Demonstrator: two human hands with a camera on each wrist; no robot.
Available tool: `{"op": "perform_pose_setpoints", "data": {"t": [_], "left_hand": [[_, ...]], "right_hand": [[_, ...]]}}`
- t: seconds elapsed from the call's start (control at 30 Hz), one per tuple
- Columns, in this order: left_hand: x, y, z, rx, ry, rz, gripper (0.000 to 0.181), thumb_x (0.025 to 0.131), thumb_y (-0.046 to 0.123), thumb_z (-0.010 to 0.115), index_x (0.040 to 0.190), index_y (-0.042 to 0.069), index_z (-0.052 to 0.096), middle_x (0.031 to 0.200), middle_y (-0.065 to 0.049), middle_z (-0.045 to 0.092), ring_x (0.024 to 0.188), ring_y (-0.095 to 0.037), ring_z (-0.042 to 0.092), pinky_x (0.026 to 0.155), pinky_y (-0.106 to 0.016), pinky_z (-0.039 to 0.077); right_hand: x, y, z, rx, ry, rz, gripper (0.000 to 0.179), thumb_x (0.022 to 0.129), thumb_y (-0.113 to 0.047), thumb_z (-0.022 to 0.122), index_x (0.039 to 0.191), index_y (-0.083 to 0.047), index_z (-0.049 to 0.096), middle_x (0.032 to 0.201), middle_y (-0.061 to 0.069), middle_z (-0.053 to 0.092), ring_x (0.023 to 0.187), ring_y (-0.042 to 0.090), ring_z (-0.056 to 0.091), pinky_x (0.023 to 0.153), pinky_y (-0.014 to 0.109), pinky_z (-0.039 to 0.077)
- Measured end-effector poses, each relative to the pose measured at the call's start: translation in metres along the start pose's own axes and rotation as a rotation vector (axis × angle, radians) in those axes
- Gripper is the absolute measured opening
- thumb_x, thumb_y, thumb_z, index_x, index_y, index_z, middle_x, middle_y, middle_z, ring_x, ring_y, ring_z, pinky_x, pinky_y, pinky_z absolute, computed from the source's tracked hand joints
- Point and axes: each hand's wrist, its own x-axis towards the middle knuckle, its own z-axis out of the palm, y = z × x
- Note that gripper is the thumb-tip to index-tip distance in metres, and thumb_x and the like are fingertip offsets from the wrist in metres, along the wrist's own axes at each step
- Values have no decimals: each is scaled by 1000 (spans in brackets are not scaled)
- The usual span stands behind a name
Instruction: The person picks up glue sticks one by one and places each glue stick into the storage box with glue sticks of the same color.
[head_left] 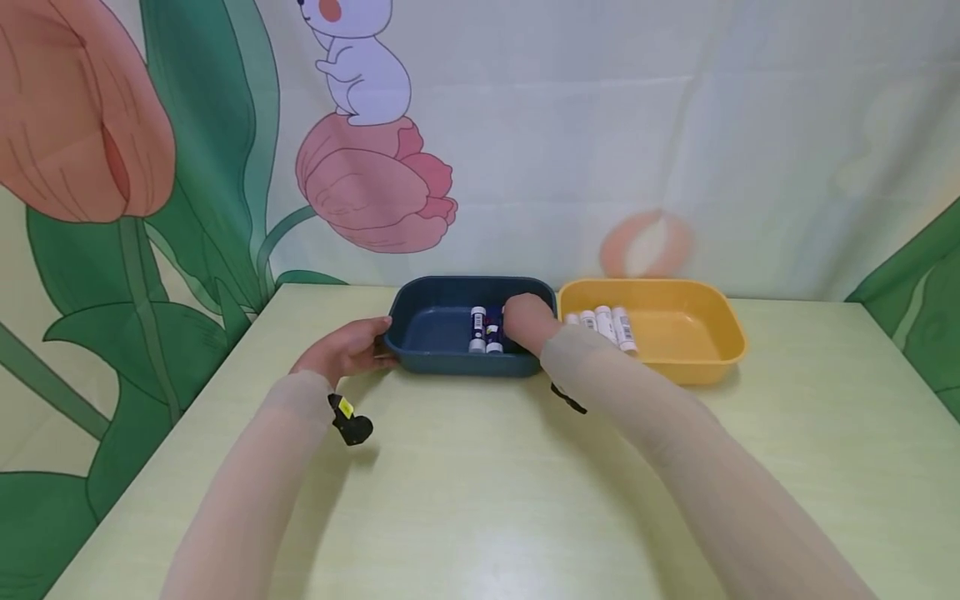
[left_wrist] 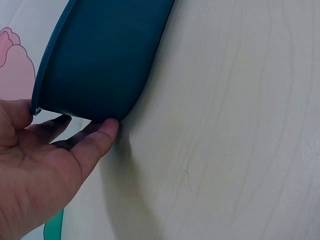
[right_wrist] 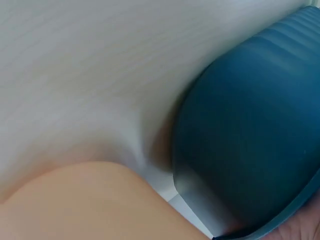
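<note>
A dark blue tray stands at the back of the table. My left hand holds its left end, thumb at the rim and fingertips against the outer wall, as the left wrist view also shows. My right hand reaches over the front wall into the tray's right part, its fingers hidden; I cannot tell whether they grip anything. Beside it in the tray lie a small dark blue tube with white ends and a second such tube. Part of another dark tube shows at the right hand's edge.
To the right, beside the blue tray, stands a yellow tray. Several white tubes lie in its left part, partly covered by the right sleeve. A printed curtain hangs behind the pale table.
</note>
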Motion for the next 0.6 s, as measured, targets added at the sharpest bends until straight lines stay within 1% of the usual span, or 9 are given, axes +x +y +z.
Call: {"op": "perform_pose_setpoints", "data": {"t": [0.23,0.27,0.33,0.37,0.43,0.47,0.5,0.53,0.6], "left_hand": [[3,4,4,7,-5,2,56,114,27,20,161,-2,16,134,-12,46,129,-24,45,129,-51,26],[3,5,4,5,-4,2,56,114,27,20,161,-2,16,135,-12,46,129,-24,45,129,-51,26],[2,6,6,7,-2,1,56,114,26,20,161,-3,16,136,-12,45,128,-24,46,129,-51,26],[2,6,6,6,1,1,56,114,26,20,161,-3,15,136,-12,45,128,-23,46,129,-51,26],[2,5,7,9,7,-1,55,114,25,19,161,-3,16,137,-13,44,127,-23,45,129,-51,26],[2,4,7,8,11,-3,55,114,25,19,161,-3,15,138,-14,44,128,-24,45,129,-51,26],[1,4,7,9,14,-5,56,114,25,19,161,-3,15,140,-15,43,130,-25,44,129,-52,26],[1,3,6,10,17,-7,56,114,25,18,162,-3,14,143,-17,41,133,-26,43,129,-52,26],[-1,3,5,1,24,-14,56,114,25,18,162,-3,13,150,-20,37,139,-29,39,129,-52,25]], "right_hand": [[10,11,-6,39,-76,50,27,106,-9,48,115,1,71,116,12,75,100,21,68,100,33,59],[20,19,2,46,-25,17,27,105,-9,47,107,-1,72,106,10,75,92,19,67,91,30,60],[16,24,-6,52,-20,-2,23,101,-6,49,104,-1,71,103,11,73,89,20,66,86,30,60],[11,26,-12,63,-14,-9,22,101,-6,50,104,-1,70,102,11,72,89,21,65,85,29,60],[-10,29,-28,115,9,-28,24,101,-7,50,112,1,69,109,14,72,96,25,66,91,32,59],[-22,31,-36,162,26,-38,27,101,-7,50,119,3,68,116,17,72,103,28,67,96,33,58],[-44,27,-54,192,-3,-24,33,102,-6,52,131,5,62,130,20,68,117,32,65,107,38,54],[-58,29,-60,218,24,-42,37,103,-8,51,137,6,58,135,22,66,123,34,63,112,40,52],[-83,35,-70,276,90,-81,43,105,-8,49,145,8,51,141,24,62,127,36,62,113,43,51]]}}
